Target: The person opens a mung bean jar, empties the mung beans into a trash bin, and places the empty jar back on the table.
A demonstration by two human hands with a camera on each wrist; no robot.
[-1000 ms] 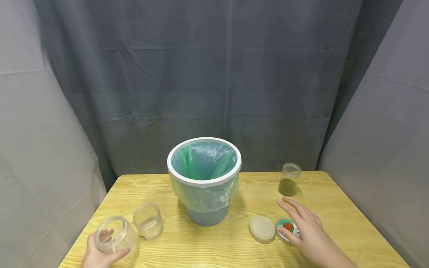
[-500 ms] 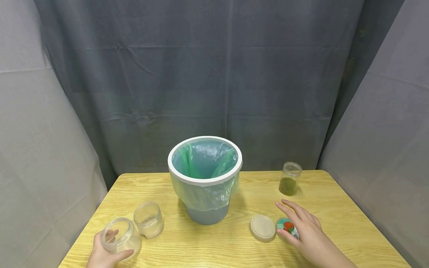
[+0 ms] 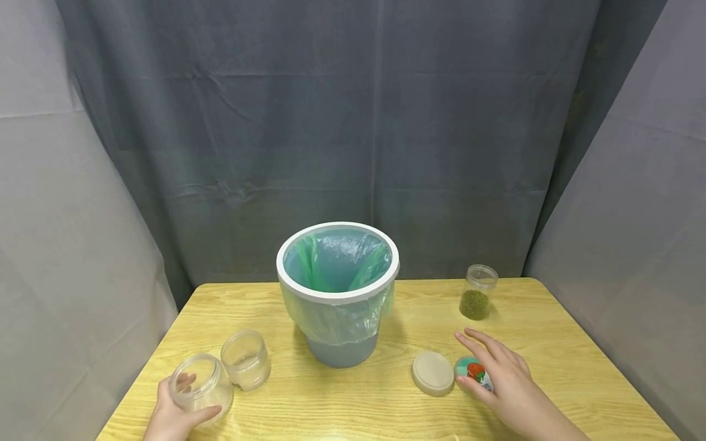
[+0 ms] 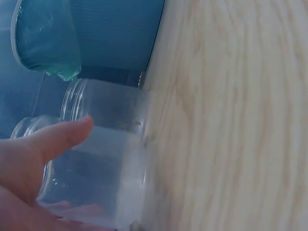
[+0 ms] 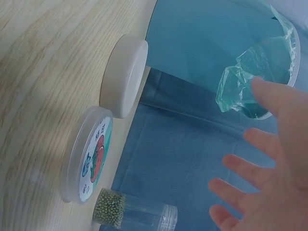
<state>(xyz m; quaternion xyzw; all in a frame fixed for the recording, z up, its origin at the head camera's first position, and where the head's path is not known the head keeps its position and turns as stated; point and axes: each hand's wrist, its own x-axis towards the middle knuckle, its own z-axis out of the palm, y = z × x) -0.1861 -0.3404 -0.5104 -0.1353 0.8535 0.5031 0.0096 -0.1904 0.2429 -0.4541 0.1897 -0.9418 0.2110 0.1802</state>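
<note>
Clear jar [image 3: 205, 392] near the left edge of surface [image 3: 342, 407]
Left grip [image 3: 175, 416] holds it; right grip [image 3: 507, 383] is spread near printed lid [image 3: 467, 367]; room lies before the bin [image 3: 342, 352].

Here's the bin [image 3: 341, 352] mid-table [image 3: 342, 407]: inner jar [image 3: 246, 361], then outer jar [image 3: 212, 392] left; inner lid [image 3: 432, 372], then outer lid [image 3: 474, 371] right, third jar [image 3: 477, 294] behind those lids!

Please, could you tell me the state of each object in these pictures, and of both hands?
Held jar: uncapped, no contents visible
Left hand: gripping this jar
Neighbouring jar: uncapped, upright
Bin: open, upright, lined
Plain lid: lying flat
Labelled lid: lying flat, picture side up
Jar of green grains: upright, partly filled
Right hand: fingers spread, holding nothing
</note>
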